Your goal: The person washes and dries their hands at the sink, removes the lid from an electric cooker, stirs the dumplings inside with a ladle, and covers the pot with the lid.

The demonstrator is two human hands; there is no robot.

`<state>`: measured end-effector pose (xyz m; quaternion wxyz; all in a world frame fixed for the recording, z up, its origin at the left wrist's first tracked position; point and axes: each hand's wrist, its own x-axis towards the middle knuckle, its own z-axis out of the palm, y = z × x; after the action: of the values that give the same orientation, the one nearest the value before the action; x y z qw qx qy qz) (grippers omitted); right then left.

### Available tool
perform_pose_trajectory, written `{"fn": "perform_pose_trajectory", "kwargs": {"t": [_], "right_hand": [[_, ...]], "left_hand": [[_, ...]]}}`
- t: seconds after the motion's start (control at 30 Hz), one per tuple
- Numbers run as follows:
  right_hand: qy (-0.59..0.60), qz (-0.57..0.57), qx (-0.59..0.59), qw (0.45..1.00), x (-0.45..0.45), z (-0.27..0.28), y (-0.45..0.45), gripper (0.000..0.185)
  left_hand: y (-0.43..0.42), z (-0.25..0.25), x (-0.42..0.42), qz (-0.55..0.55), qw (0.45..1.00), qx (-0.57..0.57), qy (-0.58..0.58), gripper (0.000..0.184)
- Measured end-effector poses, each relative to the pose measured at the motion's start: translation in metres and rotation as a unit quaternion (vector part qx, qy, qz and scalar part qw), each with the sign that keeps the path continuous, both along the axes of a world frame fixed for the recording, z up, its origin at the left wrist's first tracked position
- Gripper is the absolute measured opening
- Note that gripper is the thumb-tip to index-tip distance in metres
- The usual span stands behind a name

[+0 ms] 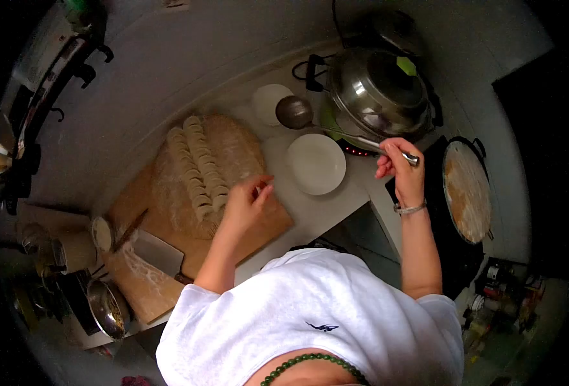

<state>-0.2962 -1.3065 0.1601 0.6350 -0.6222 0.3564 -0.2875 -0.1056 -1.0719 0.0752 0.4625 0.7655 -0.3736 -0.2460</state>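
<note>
My right hand is closed around the handle end of a long metal ladle, whose bowl hangs over the edge of a white plate. My left hand is over the wooden board, its fingers curled and thumb near them; whether anything small is between them cannot be made out. Beside it, two rows of dumplings lie on the floured board. An empty white plate sits between my hands. Behind my right hand, a lidded metal pot stands on a cooker with red lights.
A cleaver lies on the board's left part, near a rolling pin and a small bowl. A metal bowl is at the lower left. At the right is a round pan with pale contents.
</note>
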Motion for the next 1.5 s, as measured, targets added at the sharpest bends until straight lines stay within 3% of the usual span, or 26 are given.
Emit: {"fn": "perform_pose_trajectory", "kwargs": {"t": [0.27, 0.57, 0.63, 0.77, 0.83, 0.9, 0.93, 1.0, 1.33, 1.5], "right_hand": [[0.045, -0.022, -0.002, 0.999, -0.072, 0.008, 0.031, 0.020], [0.046, -0.042, 0.007, 0.998, -0.117, -0.012, 0.058, 0.019], [0.031, -0.041, 0.013, 0.999, -0.122, -0.017, 0.061, 0.019], [0.039, -0.043, 0.010, 0.998, -0.126, -0.021, 0.068, 0.016], [0.034, -0.040, 0.021, 0.998, -0.129, -0.022, 0.071, 0.016], [0.035, -0.033, -0.008, 0.999, -0.132, -0.030, 0.071, 0.017], [0.034, -0.031, -0.004, 0.999, -0.133, -0.030, 0.071, 0.017], [0.039, -0.032, 0.000, 0.999, -0.134, -0.035, 0.071, 0.017], [0.024, -0.020, -0.005, 0.999, -0.139, -0.041, 0.067, 0.015], [0.020, -0.021, 0.006, 1.000, -0.139, -0.039, 0.064, 0.015]], "left_hand": [[-0.067, 0.068, 0.035, -0.043, 0.994, -0.035, -0.093, 0.021], [-0.200, 0.135, 0.024, -0.183, 0.912, -0.219, -0.295, 0.031], [-0.232, 0.144, 0.014, -0.223, 0.886, -0.134, -0.383, 0.035], [-0.300, 0.134, 0.003, -0.264, 0.836, -0.098, -0.471, 0.039], [-0.326, 0.131, -0.002, -0.281, 0.781, -0.085, -0.550, 0.042], [-0.339, 0.135, -0.008, -0.269, 0.769, -0.038, -0.579, 0.045], [-0.349, 0.131, -0.007, -0.296, 0.727, -0.019, -0.619, 0.047], [-0.364, 0.135, -0.011, -0.302, 0.743, 0.052, -0.595, 0.049], [-0.382, 0.141, 0.001, -0.322, 0.775, 0.013, -0.543, 0.055], [-0.379, 0.142, -0.003, -0.335, 0.764, 0.029, -0.551, 0.060]]}}
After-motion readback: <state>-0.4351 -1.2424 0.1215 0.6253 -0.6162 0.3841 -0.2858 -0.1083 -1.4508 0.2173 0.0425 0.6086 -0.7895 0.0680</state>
